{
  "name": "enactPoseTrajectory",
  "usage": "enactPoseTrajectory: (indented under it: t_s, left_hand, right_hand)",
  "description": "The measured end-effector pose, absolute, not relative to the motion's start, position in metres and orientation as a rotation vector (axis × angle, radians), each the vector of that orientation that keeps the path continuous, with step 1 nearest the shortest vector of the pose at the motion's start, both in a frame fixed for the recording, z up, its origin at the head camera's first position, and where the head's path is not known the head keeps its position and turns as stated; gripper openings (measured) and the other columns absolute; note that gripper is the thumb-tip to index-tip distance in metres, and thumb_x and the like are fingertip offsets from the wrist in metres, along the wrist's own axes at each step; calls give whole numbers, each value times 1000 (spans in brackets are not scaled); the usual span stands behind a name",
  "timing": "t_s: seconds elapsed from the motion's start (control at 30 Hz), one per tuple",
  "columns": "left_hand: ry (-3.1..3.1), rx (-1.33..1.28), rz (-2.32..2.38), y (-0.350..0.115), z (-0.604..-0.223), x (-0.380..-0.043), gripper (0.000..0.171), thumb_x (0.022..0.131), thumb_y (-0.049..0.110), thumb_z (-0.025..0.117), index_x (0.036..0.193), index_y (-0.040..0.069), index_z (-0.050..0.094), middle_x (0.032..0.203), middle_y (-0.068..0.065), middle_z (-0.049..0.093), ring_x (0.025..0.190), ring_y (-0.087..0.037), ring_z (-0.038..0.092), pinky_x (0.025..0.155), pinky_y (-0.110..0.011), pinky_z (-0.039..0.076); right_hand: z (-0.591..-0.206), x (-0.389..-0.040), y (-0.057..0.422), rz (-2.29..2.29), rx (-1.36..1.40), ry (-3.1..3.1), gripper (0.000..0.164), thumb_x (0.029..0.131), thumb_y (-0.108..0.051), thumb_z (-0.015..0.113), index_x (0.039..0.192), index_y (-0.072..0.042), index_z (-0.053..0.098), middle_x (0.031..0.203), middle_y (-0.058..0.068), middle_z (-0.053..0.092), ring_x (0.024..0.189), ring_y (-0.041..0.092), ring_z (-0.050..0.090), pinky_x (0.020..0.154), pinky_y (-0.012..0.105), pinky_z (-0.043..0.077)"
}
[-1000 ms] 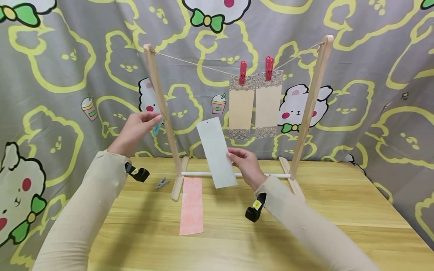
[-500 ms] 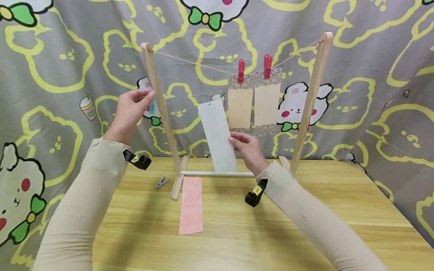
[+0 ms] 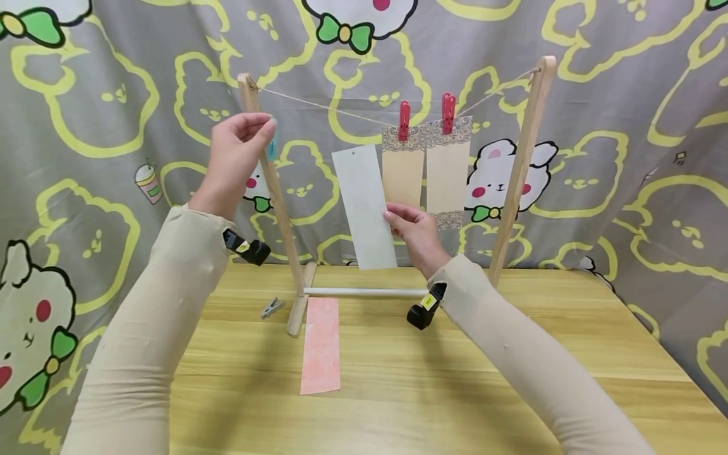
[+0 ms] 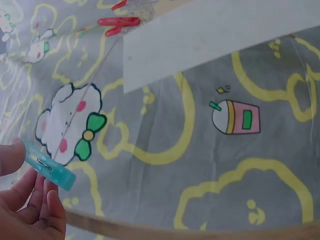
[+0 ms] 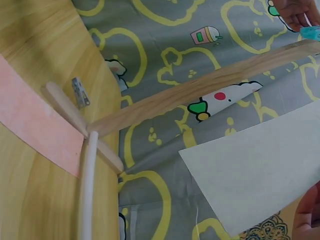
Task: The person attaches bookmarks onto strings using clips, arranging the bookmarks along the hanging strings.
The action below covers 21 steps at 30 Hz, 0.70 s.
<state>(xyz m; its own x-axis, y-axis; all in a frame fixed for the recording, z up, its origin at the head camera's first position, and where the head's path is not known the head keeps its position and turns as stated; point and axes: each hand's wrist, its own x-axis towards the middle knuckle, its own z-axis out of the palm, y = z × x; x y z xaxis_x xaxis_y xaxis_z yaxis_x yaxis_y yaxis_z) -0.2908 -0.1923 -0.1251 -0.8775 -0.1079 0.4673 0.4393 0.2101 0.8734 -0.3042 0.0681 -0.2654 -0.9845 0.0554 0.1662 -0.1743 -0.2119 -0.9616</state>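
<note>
My left hand [image 3: 236, 155] is raised in front of the left wooden post [image 3: 281, 208] and pinches a teal clothespin [image 4: 52, 169] between thumb and fingers. My right hand [image 3: 419, 239] grips the right edge of a pale blank card [image 3: 364, 205], which has a small hole near its top and tilts slightly left. The card's top is below the string [image 3: 324, 106], apart from it. Two red clothespins [image 3: 404, 121] hold patterned-border cards [image 3: 448, 174] on the string's right half. The pale card and my right hand partly cover the nearer of these.
On the wooden table [image 3: 443, 392] lie a pink card [image 3: 321, 347] and a grey clothespin [image 3: 273, 308]. A white rod [image 3: 364, 292] joins the feet of the stand, whose right post [image 3: 523, 158] rises behind my right arm. A patterned curtain [image 3: 625, 95] hangs behind.
Both hands have risen. The teal clothespin has gone up from mid-post to just under the string's left end, and the pale card has lifted off the table area towards the string.
</note>
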Motion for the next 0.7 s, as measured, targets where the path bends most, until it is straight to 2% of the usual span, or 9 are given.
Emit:
enactPoseTrajectory:
  t_s: [0.23,0.43,0.7]
  left_hand:
    - [-2105,-372,-1680,-166,-106,-298,31,91,21,63,116,3,61,91,6,57,84,-6,51,81,-23,42]
    - [-2191,-359,-1716,-146,-87,-304,29,93,24,59,116,6,59,92,5,54,86,-8,49,86,-26,41]
    - [-2223,-254,-1780,-121,-69,-315,28,95,24,56,117,8,58,93,5,53,88,-8,49,93,-25,44]
  right_hand:
    - [-258,-308,65,2394,119,-1807,18,86,-6,68,104,-5,69,80,-6,66,67,6,54,63,21,45]
    - [-251,-312,62,2405,117,-1750,17,85,-3,68,103,-4,69,75,-8,66,65,6,56,60,19,46]
    - [-245,-316,60,2438,141,-1685,12,86,-3,66,97,-6,71,79,-5,69,69,7,60,60,19,48]
